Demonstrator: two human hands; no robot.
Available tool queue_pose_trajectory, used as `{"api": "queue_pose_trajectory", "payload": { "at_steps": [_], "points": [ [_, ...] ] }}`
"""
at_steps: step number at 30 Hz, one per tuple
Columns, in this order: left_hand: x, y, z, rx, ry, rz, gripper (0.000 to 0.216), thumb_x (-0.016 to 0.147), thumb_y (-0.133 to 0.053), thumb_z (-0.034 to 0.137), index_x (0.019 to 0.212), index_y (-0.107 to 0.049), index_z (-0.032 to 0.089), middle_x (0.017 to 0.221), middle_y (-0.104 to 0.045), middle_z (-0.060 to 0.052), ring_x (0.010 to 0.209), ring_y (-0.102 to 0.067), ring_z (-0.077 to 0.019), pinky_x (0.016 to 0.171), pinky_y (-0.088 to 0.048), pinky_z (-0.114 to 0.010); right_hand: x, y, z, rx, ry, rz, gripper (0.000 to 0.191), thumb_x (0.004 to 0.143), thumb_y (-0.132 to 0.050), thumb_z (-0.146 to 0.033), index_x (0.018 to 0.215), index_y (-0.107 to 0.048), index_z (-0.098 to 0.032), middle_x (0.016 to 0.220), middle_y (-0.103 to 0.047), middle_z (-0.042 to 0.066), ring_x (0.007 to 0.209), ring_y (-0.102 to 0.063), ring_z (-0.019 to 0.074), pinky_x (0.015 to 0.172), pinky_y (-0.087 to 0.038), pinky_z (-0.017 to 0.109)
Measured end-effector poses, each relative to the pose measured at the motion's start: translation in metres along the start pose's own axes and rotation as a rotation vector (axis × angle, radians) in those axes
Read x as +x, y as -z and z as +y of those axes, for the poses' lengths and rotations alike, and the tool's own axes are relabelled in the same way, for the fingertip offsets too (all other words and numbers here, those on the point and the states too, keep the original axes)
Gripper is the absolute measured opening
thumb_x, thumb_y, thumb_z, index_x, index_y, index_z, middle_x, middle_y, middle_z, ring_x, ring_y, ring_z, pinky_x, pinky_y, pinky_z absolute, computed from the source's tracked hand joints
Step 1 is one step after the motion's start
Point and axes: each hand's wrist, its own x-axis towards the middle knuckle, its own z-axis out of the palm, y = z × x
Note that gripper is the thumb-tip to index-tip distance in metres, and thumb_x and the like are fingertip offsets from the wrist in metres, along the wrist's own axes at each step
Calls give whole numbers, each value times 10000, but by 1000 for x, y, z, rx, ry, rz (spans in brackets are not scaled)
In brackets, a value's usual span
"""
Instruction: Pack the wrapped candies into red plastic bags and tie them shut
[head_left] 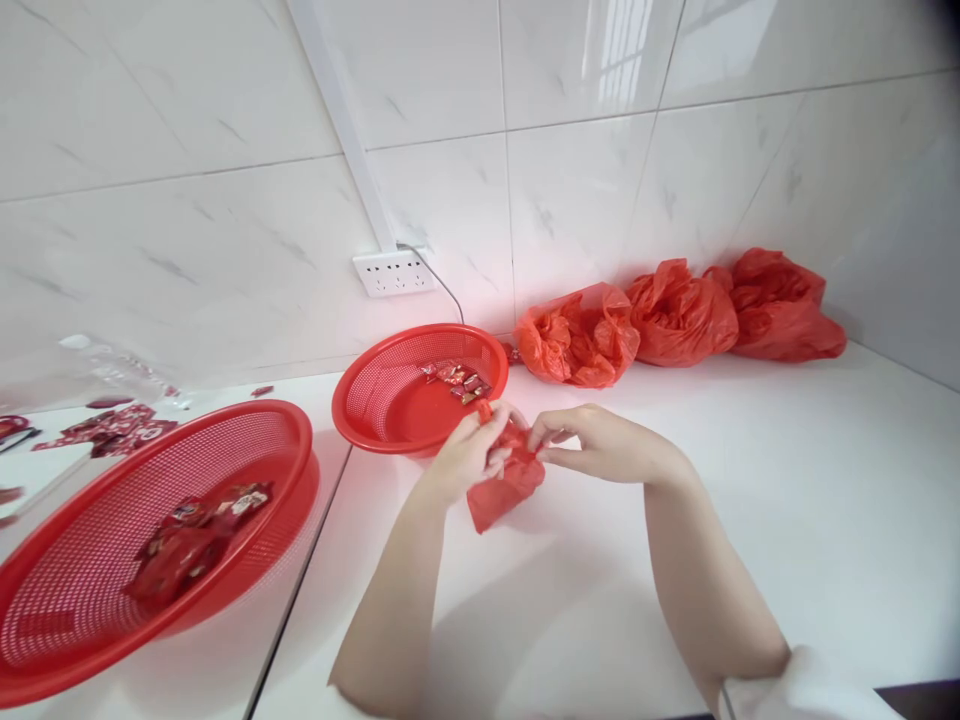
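Observation:
A small, soft red bag (506, 492) hangs between my two hands above the white tabletop. My left hand (474, 452) is closed round its upper left part, with a bit of red showing above the fingers. From the right, my right hand (600, 442) pinches the bag's upper edge between thumb and fingers. What the bag contains, if anything, is hidden. Just behind my left hand stands a round red plastic basket (386, 400), with several small wrapped sweets (469, 385) lying at its right side.
Several crumpled red plastic bags (577, 335) line the wall at the right. A bigger red basket (296, 440) at the left holds red packets (187, 550). Beyond it lie red wrappers (112, 430). A power socket (394, 272) with a cable is on the wall.

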Motion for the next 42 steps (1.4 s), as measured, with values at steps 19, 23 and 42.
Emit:
{"api": "queue_pose_trajectory", "payload": {
  "at_steps": [19,23,42],
  "points": [
    [-23,-6,10,581,-865,193,287,981,-359,169,1173,-566,221,1003,-587,-70,961,-564,-173,825,-471,-318,29,-32,-2,576,169,279,279,951,-511,-349,1195,-616,-265,1048,-652,34,813,-593,138,685,-508,279],
    [-21,-7,8,456,-761,109,298,1003,-333,240,1111,-609,203,970,-598,-71,919,-583,-171,832,-475,-336,31,-29,1,588,144,423,181,898,-596,-369,894,-686,-213,798,-651,11,712,-575,137,665,-478,283],
    [-17,34,9,928,-563,453,368,980,-373,310,813,-672,175,832,-687,-62,832,-644,-179,784,-459,-283,28,-7,10,752,-112,547,584,858,-407,-668,496,-398,-210,943,-674,95,1137,-566,265,882,-484,359]
  ]
}}
